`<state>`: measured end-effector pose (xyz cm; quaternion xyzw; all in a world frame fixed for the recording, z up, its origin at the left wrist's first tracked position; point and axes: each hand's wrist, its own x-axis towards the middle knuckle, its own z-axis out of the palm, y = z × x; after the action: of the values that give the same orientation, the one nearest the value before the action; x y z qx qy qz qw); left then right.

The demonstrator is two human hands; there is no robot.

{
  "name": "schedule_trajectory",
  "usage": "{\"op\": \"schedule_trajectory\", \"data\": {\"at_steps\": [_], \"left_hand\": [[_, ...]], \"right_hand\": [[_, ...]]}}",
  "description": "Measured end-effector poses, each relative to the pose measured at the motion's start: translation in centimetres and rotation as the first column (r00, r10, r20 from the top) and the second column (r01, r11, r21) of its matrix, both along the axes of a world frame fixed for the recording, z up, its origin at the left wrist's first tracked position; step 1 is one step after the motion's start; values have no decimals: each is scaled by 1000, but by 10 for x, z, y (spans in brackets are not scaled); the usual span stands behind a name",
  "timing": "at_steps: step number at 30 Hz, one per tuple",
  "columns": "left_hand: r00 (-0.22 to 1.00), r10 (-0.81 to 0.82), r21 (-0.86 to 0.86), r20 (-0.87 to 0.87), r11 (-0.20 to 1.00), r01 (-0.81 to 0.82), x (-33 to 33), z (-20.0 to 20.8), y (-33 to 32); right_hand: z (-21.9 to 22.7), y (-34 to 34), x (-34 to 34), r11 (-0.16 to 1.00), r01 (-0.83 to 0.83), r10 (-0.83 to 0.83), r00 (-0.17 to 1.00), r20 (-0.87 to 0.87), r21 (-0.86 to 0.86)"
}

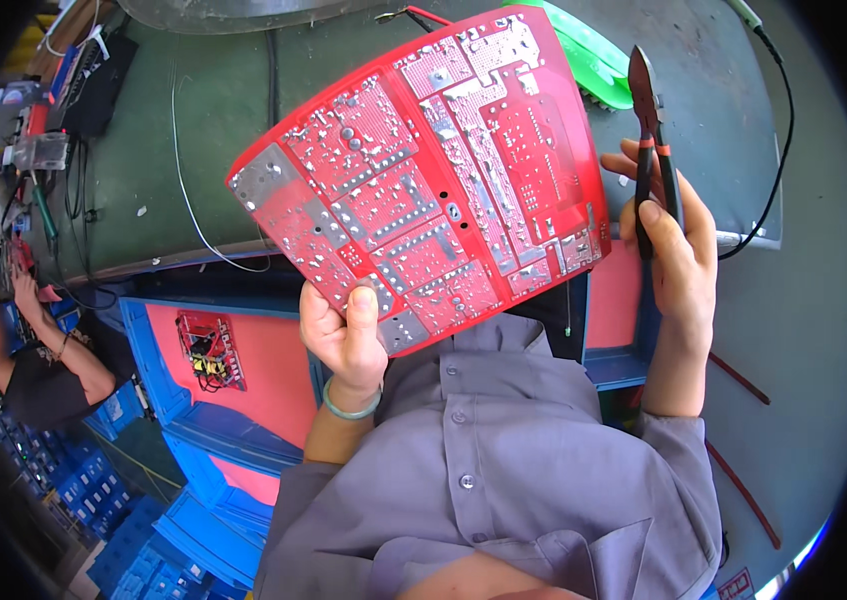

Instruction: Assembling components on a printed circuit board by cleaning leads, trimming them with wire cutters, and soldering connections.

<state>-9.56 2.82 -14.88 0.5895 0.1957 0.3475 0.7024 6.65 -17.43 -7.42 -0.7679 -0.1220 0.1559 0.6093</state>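
Note:
A large red circuit board (pixel 443 200) is held up in front of me, tilted, its soldered side with silvery joints and pads facing up. My left hand (pixel 348 330) grips its lower left edge, thumb on top; the other fingers are hidden beneath. To the right of the board, my right hand (pixel 678 230) is closed around the dark handles of a pair of side cutters (pixel 646 125). The cutters' jaws point up and away, near a green brush (pixel 588 50) lying partly behind the board's far right corner.
The green-topped workbench (pixel 213 130) carries a thin wire (pixel 180 150). A cabled soldering iron (pixel 746 14) shows at the far right. Blue bins (pixel 173 400) with pink lining stand below; one holds a smaller assembled board (pixel 211 350). Another person (pixel 53 350) works at the left.

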Motion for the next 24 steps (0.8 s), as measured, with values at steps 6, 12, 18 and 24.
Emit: {"op": "schedule_trajectory", "data": {"at_steps": [6, 12, 18, 24], "left_hand": [[998, 61, 372, 19, 926, -64, -4, 3, 4], [887, -408, 812, -219, 428, 397, -37, 8, 26], [800, -512, 796, -313, 318, 515, -51, 13, 25], [852, -515, 983, -96, 85, 162, -26, 37, 6]], "right_hand": [[6, 19, 4, 881, 106, 81, 927, -367, 461], [-16, 1, -25, 839, 20, 59, 990, -127, 544], [-41, -26, -28, 699, 201, 29, 951, -308, 687], [-61, -39, -2, 199, -77, 511, 859, -36, 977]]}}
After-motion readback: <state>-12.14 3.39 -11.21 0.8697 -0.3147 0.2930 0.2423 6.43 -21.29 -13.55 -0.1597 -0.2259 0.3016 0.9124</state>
